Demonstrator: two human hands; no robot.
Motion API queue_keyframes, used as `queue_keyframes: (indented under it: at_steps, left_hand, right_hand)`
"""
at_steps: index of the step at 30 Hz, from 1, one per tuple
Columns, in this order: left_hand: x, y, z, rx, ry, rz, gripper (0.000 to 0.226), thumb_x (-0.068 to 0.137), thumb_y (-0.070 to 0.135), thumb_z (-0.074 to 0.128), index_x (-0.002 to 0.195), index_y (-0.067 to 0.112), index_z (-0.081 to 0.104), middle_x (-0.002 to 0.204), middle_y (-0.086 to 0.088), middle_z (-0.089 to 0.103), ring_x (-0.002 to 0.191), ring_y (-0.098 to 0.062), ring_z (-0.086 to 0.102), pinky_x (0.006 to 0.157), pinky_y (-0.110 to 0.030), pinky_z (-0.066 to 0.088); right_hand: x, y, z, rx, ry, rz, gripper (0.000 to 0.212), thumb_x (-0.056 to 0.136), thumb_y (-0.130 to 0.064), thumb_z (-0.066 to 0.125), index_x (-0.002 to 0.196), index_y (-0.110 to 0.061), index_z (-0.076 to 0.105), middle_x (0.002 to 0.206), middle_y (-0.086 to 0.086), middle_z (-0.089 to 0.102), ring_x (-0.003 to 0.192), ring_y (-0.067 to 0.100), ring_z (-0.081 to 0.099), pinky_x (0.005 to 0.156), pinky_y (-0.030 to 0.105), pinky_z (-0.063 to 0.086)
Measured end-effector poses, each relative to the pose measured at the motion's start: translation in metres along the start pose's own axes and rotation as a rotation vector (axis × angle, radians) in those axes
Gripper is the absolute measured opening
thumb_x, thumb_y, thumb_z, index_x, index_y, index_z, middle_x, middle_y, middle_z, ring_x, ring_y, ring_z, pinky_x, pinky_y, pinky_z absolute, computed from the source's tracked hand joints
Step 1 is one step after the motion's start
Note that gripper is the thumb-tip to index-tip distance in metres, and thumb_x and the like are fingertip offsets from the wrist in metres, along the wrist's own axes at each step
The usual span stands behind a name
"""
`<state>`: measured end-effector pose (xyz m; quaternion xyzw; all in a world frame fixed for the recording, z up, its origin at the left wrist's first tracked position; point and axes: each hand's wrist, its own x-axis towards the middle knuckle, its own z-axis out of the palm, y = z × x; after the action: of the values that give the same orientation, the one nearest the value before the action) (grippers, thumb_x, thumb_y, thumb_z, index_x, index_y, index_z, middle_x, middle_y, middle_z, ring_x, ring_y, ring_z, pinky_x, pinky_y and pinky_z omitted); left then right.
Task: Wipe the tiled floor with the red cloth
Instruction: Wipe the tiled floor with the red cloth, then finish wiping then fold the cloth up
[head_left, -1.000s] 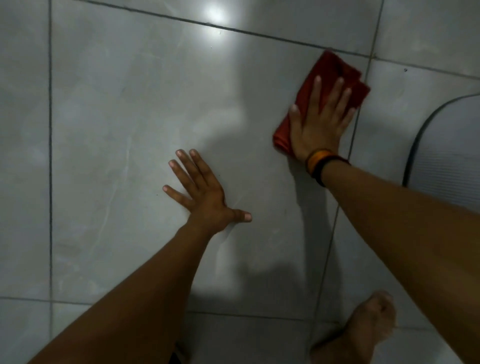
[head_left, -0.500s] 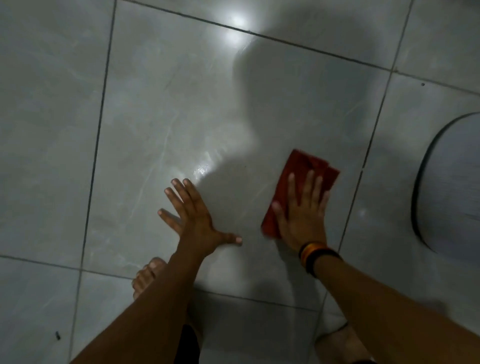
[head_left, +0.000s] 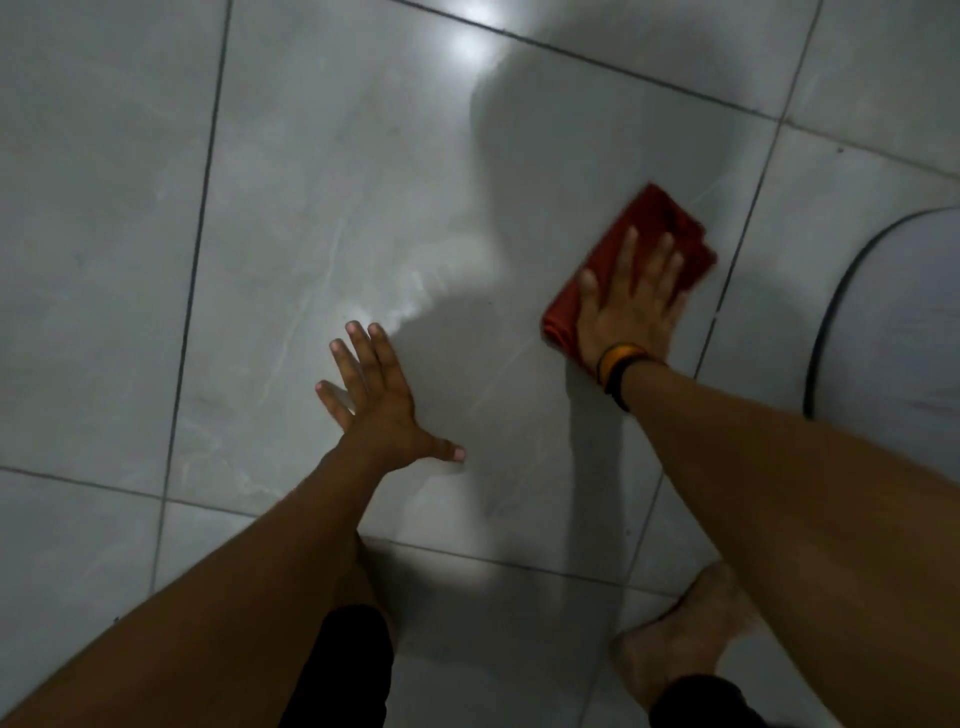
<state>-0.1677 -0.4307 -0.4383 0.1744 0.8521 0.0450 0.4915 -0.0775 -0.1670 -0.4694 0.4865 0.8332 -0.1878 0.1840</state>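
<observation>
Red cloth (head_left: 660, 228), folded, lies on the tiled floor (head_left: 322, 208) near a grout line, pressed flat under the right hand (head_left: 626, 306), fingers spread. Left hand (head_left: 376, 402), splayed and empty, braces on the same tile. Faint streaks suggest wiping is mid-course; how much floor remains cannot be told.

Likely a home interior, seen at floor level; large glossy grey marbled tiles (head_left: 322, 218) with dark grout lines reflect a ceiling light; a dark-edged grey mat (head_left: 893, 322) lies at right.

Right hand (head_left: 626, 306) on cloth (head_left: 652, 244); left hand (head_left: 382, 400) on floor (head_left: 311, 208) leftward.
</observation>
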Motion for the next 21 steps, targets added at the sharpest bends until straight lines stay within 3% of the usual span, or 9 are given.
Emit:
queue_keyframes:
  at_steps: [2,5,8,10,12,15,17,19,21]
  left_hand:
    - [-0.014,0.004,-0.014,0.050,0.033,-0.004,0.165,0.057,0.072,0.085,0.156,0.013,-0.032,0.164,-0.015,-0.040,0.152,-0.036,-0.036,0.119,-0.067,-0.017]
    - [-0.034,0.021,-0.023,0.064,0.171,0.071,0.120,0.077,0.058,0.080,0.164,0.009,0.013,0.172,-0.017,0.013,0.159,-0.035,0.009,0.126,-0.059,0.007]
    - [-0.052,0.049,-0.014,-0.109,0.138,0.152,0.089,0.083,0.041,0.082,0.155,0.009,0.040,0.158,-0.016,0.046,0.144,-0.035,0.044,0.119,-0.047,0.035]
    - [-0.058,0.065,0.004,-0.164,0.102,0.199,0.086,0.084,0.037,0.082,0.155,0.011,0.041,0.155,-0.016,0.049,0.140,-0.034,0.048,0.117,-0.045,0.039]
    - [-0.061,0.079,0.021,-0.160,0.104,0.242,0.087,0.084,0.035,0.082,0.156,0.011,0.039,0.155,-0.016,0.050,0.142,-0.034,0.047,0.118,-0.045,0.039]
    - [-0.067,0.095,0.035,-0.223,0.115,0.217,0.089,0.085,0.033,0.082,0.157,0.010,0.035,0.157,-0.015,0.048,0.145,-0.033,0.044,0.120,-0.046,0.038]
    - [-0.078,0.107,0.036,-0.232,0.119,0.201,0.092,0.085,0.031,0.082,0.159,0.010,0.032,0.158,-0.015,0.046,0.146,-0.032,0.043,0.120,-0.046,0.038]
    - [-0.094,0.119,0.030,-0.204,0.126,0.225,0.094,0.084,0.029,0.082,0.159,0.009,0.030,0.160,-0.015,0.044,0.147,-0.032,0.042,0.120,-0.043,0.035]
    - [-0.113,0.134,0.016,-0.175,0.124,0.265,0.098,0.082,0.029,0.083,0.160,0.009,0.028,0.162,-0.015,0.041,0.149,-0.032,0.038,0.121,-0.041,0.032]
  right_hand:
    - [-0.051,0.035,-0.005,0.010,-0.169,0.076,0.076,0.102,-0.062,0.028,0.162,-0.031,-0.009,0.170,0.009,-0.019,0.158,0.031,-0.013,0.126,0.061,0.006]
    - [-0.117,0.063,-0.015,0.010,-0.346,-0.023,0.075,0.102,-0.055,0.041,0.163,-0.027,0.007,0.172,0.013,-0.006,0.158,0.034,0.004,0.127,0.056,0.015]
    - [-0.115,0.071,-0.030,0.067,-0.085,-0.022,0.059,0.098,-0.035,0.055,0.149,-0.011,0.040,0.155,0.018,0.038,0.136,0.039,0.044,0.111,0.052,0.041]
    - [-0.092,0.070,-0.036,0.125,-0.010,0.069,0.067,0.094,-0.037,0.064,0.148,-0.009,0.039,0.147,0.017,0.044,0.132,0.037,0.046,0.110,0.051,0.043]
    - [-0.068,0.071,-0.037,0.118,-0.117,0.114,0.076,0.090,-0.041,0.070,0.150,-0.010,0.036,0.147,0.017,0.046,0.133,0.035,0.046,0.112,0.049,0.041]
    - [-0.049,0.075,-0.039,0.095,-0.227,0.138,0.051,0.090,-0.032,0.070,0.130,-0.007,0.053,0.127,0.018,0.062,0.112,0.034,0.061,0.091,0.039,0.051]
    - [-0.057,0.076,-0.046,0.229,-0.265,0.152,0.025,0.090,-0.022,0.065,0.108,-0.006,0.060,0.108,0.015,0.067,0.093,0.030,0.065,0.072,0.032,0.047]
    - [-0.078,0.079,-0.058,0.361,-0.264,0.148,0.015,0.085,-0.018,0.067,0.096,-0.008,0.062,0.103,0.015,0.067,0.088,0.030,0.065,0.069,0.030,0.046]
    - [-0.110,0.078,-0.084,0.473,-0.268,0.134,0.018,0.079,-0.021,0.069,0.091,-0.009,0.063,0.107,0.018,0.064,0.090,0.033,0.066,0.073,0.035,0.055]
